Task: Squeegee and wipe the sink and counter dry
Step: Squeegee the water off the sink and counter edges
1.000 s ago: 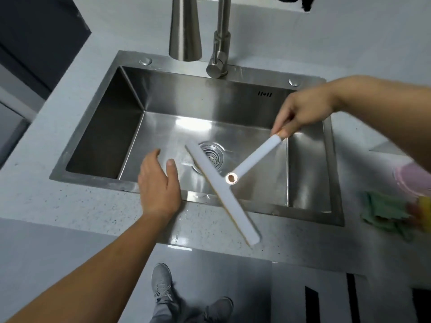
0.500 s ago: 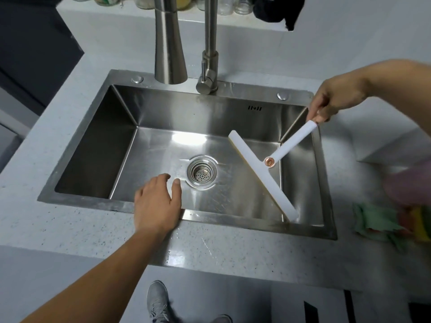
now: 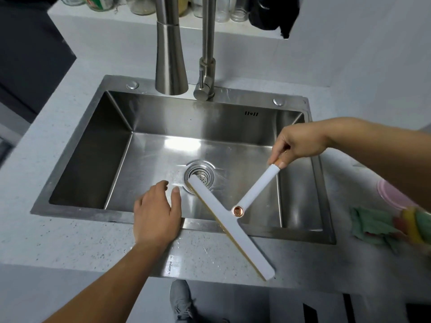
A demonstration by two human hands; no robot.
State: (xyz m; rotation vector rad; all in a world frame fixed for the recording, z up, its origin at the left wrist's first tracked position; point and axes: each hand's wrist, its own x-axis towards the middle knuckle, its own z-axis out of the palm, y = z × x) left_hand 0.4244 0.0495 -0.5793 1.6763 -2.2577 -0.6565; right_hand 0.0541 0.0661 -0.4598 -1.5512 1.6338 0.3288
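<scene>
A stainless steel sink point(image 3: 98, 159) is set into a speckled white counter point(image 3: 70, 248), with a round drain point(image 3: 199, 174) in its floor. My right hand point(image 3: 299, 142) is shut on the end of a white squeegee point(image 3: 229, 226) with a copper ring at its joint. The blade runs diagonally from the drain out over the sink's front rim and the counter. My left hand point(image 3: 157, 215) rests on the front rim, fingers apart, holding nothing. A green cloth point(image 3: 373, 226) lies on the counter at the right.
A steel faucet point(image 3: 171, 50) and a second thin tap point(image 3: 206, 66) rise behind the sink. Jars point(image 3: 140, 4) and a black cloth point(image 3: 272, 12) sit on the back ledge. A pink item point(image 3: 391, 195) and coloured sponges point(image 3: 417, 226) lie by the green cloth. My shoe point(image 3: 183, 301) shows below.
The squeegee swung right toward the sink's right wall, then came back toward me, its blade now reaching from the drain over the front rim. My left hand stayed on the rim.
</scene>
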